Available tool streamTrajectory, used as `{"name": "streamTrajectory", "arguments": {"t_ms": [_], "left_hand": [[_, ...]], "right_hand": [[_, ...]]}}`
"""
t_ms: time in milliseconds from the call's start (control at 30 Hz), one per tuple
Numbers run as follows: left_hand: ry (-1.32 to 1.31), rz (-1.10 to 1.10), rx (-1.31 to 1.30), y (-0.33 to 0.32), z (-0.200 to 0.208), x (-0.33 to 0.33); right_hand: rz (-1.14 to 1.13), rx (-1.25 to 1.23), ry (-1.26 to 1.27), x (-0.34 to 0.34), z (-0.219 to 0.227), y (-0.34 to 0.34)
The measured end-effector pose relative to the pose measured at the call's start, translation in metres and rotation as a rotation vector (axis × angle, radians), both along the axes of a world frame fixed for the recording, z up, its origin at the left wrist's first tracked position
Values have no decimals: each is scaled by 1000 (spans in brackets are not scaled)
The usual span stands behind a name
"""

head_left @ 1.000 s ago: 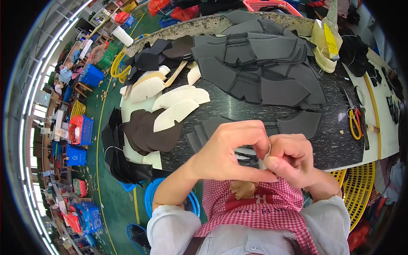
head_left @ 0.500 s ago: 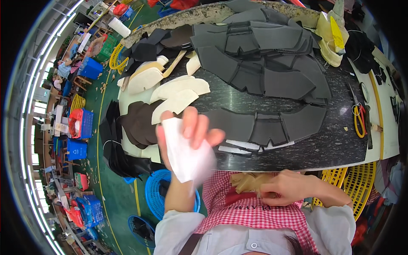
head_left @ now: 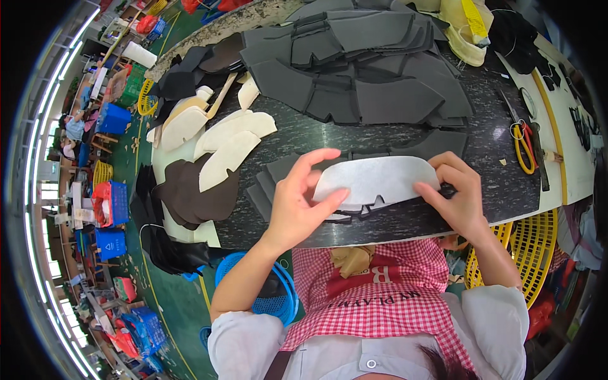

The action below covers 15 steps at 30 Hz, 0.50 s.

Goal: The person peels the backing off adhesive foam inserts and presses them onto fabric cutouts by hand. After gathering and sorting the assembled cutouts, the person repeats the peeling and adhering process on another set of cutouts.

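Stretched between my hands is a curved white piece [head_left: 379, 179] with a notch in its lower edge. My left hand [head_left: 303, 201] pinches its left end, thumb in front. At the right end, my right hand [head_left: 457, 193] grips it between thumb and fingers. Beneath it on the dark speckled tabletop [head_left: 253, 233] lie dark grey foam pieces [head_left: 434, 143], partly hidden by the white piece and my hands. Cream pieces [head_left: 235, 132] and a stack of dark brown pieces [head_left: 193, 190] rest to the left of my left hand.
Large overlapping grey foam panels [head_left: 392, 95] cover the far tabletop. Orange-handled scissors [head_left: 524, 149] lie at the right. A blue basket [head_left: 285, 297] and a yellow basket [head_left: 535, 253] stand below the near edge. Crumpled tan material [head_left: 352, 259] lies against my apron.
The white piece has moved right and down over the grey foam and now lies level. My right hand has risen from the apron and taken its right end.
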<state>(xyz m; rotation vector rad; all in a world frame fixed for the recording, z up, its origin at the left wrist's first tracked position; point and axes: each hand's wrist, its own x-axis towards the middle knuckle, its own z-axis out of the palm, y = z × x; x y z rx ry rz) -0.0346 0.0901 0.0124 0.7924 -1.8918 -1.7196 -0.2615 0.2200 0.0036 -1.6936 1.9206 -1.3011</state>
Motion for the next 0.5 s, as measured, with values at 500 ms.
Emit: {"name": "streamTrajectory", "arguments": {"t_ms": [500], "left_hand": [[-378,173,-1026,-36,-5,32]], "right_hand": [[149,164,598,-24,23,-44]]}}
